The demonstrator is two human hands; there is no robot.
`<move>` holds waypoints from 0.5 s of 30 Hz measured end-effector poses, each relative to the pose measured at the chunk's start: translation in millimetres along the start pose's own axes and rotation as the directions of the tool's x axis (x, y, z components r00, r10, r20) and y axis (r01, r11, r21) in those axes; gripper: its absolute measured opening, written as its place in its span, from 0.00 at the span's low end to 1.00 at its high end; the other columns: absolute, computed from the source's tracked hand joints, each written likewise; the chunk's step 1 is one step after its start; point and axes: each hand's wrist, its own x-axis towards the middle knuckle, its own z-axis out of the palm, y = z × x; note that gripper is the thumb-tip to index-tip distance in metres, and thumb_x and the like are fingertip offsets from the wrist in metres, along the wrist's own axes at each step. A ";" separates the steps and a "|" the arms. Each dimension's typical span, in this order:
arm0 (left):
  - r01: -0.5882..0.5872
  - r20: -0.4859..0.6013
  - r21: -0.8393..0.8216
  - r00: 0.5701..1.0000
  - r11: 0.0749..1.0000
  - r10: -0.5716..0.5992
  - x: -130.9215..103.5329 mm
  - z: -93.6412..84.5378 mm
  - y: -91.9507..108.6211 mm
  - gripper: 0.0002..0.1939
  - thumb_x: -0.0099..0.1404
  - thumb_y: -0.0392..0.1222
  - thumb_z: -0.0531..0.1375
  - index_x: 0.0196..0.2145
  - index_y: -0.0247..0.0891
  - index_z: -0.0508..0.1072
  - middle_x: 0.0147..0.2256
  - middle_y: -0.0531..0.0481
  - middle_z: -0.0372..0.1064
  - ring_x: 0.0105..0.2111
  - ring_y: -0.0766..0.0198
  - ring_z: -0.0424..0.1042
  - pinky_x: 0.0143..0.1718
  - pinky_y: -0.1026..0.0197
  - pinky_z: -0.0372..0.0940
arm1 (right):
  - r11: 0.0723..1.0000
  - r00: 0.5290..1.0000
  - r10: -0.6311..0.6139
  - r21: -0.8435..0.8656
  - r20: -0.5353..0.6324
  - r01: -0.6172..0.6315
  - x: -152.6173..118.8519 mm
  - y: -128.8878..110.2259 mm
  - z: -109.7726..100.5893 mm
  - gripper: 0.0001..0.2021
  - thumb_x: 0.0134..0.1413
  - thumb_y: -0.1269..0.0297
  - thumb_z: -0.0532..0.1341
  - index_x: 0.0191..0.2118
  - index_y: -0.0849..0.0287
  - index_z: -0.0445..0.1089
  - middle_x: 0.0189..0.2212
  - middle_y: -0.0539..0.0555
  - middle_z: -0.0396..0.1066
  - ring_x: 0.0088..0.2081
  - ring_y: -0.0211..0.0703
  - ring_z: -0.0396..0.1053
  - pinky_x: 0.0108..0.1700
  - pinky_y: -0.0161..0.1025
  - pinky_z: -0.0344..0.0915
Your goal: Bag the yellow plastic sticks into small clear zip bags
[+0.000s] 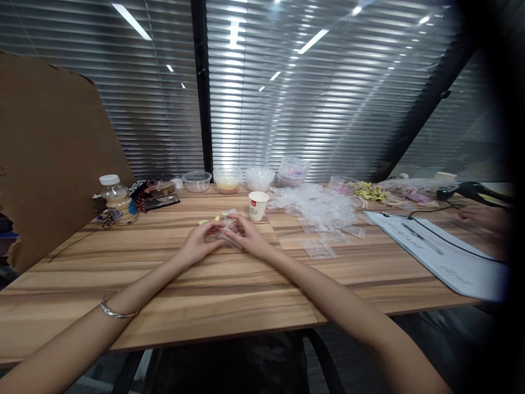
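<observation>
A small clear plastic bag, thin and wrinkled, is at the centre, held between the fingertips of both hands. The left hand pinches it from nine o'clock, the right hand from three o'clock; both have fingers bent and narrow. A yellow piece, too small to name, lies at ten o'clock. At two o'clock stands a white paper cup, round and upright. Further toward three o'clock spreads a shiny heap of flat bags. At twelve o'clock is a round plastic bowl on the wood-grain table.
</observation>
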 end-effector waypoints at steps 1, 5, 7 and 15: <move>-0.003 -0.005 0.007 1.000 1.000 0.003 0.1 -0.2 0.1 0.20 0.58 0.41 0.62 0.48 0.37 0.66 0.47 0.43 0.66 0.47 0.59 0.68 0.52 0.52 0.63 | 1.000 1.000 -0.005 0.002 -0.001 0.005 0.1 0.4 0.0 0.24 0.57 0.59 0.58 0.58 0.54 0.55 0.47 0.55 0.64 0.44 0.40 0.65 0.48 0.41 0.64; -0.053 -0.056 0.096 0.997 0.994 0.059 0.6 -1.6 1.6 0.19 0.57 0.41 0.63 0.47 0.38 0.69 0.46 0.44 0.65 0.46 0.58 0.67 0.49 0.54 0.65 | 1.000 1.000 -0.017 0.008 -0.004 0.017 0.8 -0.1 -0.5 0.24 0.57 0.60 0.58 0.58 0.55 0.55 0.47 0.55 0.64 0.43 0.39 0.65 0.48 0.41 0.64; -0.067 -0.069 0.112 0.995 0.991 0.075 0.9 -2.2 1.8 0.18 0.57 0.41 0.63 0.46 0.38 0.69 0.45 0.44 0.65 0.47 0.58 0.67 0.49 0.54 0.65 | 1.000 1.000 -0.024 0.014 -0.004 0.024 1.0 -1.2 -0.8 0.24 0.57 0.61 0.58 0.58 0.55 0.54 0.48 0.56 0.63 0.44 0.39 0.65 0.48 0.41 0.64; 0.019 -0.065 -0.086 0.998 0.996 -0.024 -0.5 2.6 -7.0 0.24 0.56 0.41 0.64 0.50 0.36 0.64 0.47 0.43 0.65 0.45 0.60 0.68 0.50 0.52 0.65 | 0.999 1.000 -0.012 0.037 0.011 0.012 1.1 -1.7 -1.1 0.23 0.57 0.60 0.58 0.58 0.54 0.54 0.48 0.55 0.63 0.44 0.39 0.65 0.48 0.40 0.65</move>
